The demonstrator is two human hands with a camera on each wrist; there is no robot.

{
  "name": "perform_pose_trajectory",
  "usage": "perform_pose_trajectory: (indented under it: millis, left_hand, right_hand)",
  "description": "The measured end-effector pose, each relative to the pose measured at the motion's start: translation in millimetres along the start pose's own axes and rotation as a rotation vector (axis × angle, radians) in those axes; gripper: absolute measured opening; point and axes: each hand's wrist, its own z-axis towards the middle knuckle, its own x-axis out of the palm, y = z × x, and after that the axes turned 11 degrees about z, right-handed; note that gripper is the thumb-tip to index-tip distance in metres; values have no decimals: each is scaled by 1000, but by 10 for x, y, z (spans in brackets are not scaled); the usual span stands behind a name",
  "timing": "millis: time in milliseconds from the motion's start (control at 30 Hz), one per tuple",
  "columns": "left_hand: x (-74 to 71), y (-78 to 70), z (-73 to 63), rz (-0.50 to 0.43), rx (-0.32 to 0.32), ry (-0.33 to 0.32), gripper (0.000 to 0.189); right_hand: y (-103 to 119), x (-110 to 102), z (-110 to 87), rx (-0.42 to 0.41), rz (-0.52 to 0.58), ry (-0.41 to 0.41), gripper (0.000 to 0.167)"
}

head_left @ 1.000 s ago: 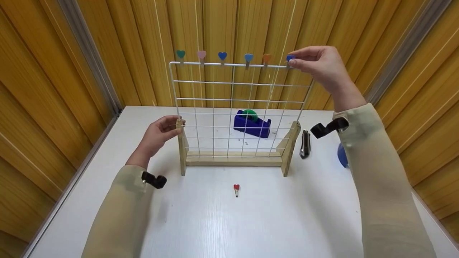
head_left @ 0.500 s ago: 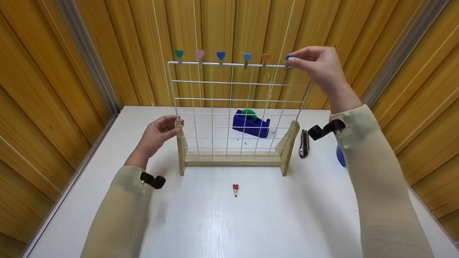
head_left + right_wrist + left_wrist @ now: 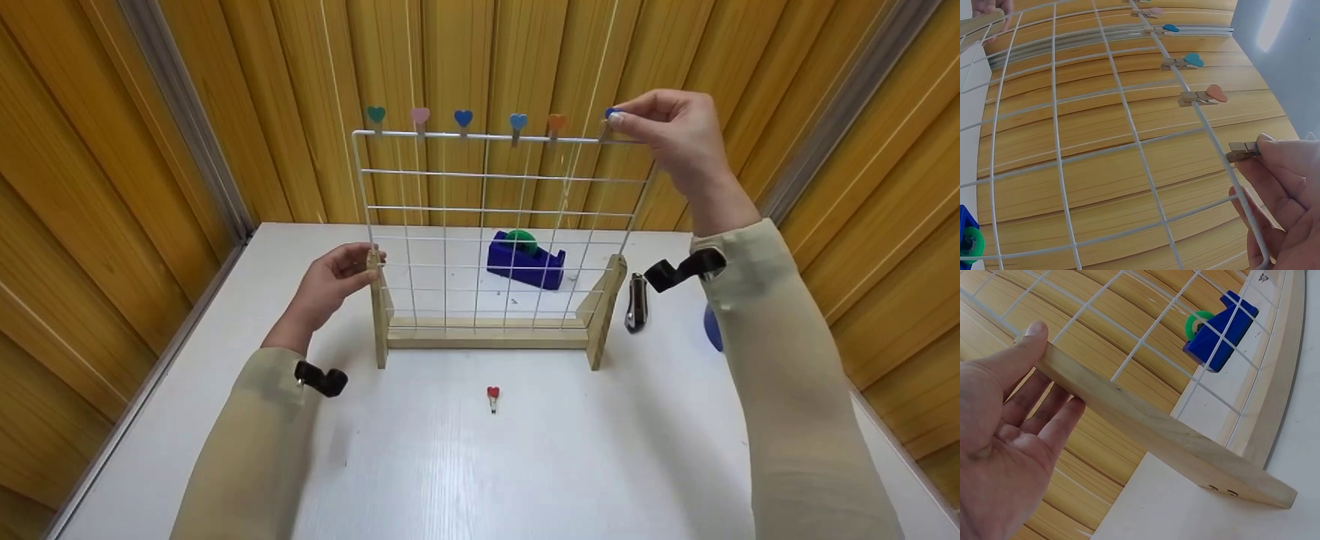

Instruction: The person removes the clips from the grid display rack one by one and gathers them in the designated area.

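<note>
My right hand (image 3: 686, 142) pinches a mini clothespin (image 3: 1243, 149) with a dark-blue heart between thumb and index finger; its tip is right at the top wire, near the right corner of the white wire grid (image 3: 424, 172). Fingers hide most of the heart. My left hand (image 3: 326, 285) holds the top of the wooden stand's left post (image 3: 1129, 410), thumb on the near face and fingers behind. Along the top wire stand several heart clothespins: green (image 3: 376, 115), pink (image 3: 420, 116), blue (image 3: 463, 118), light blue (image 3: 518, 121) and orange (image 3: 556, 122).
A red heart clothespin (image 3: 493, 394) lies on the white table (image 3: 420, 480) before the stand. Behind the grid sits a blue tape dispenser (image 3: 525, 262) with a green roll. A dark-handled tool (image 3: 637, 304) and a blue object (image 3: 713, 328) lie to the right.
My right hand has risen slightly with the dark-blue heart clothespin, which now tilts a little more to the right. The left hand keeps its hold on the post.
</note>
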Motion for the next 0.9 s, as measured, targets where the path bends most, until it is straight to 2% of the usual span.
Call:
perform_pose_trajectory:
  millis: [267,467,567,667,900]
  left_hand:
    - [-10,-11,11,13,-9,6,47]
    - [-21,-1,9,18,-12,3,49]
    - [-22,11,17,17,-10,4,48]
    - [-17,19,26,2,-9,2,47]
    - [-1,-4,30,1,-11,1,46]
  right_hand:
    - [112,-8,-120,-69,13,50,9]
    - [123,24,-285,-74,111,108,10]
    - [75,55,-378,-69,140,139,9]
    - [2,90,-479,-54,145,168,15]
    - [-230,146,-747,3,65,208,26]
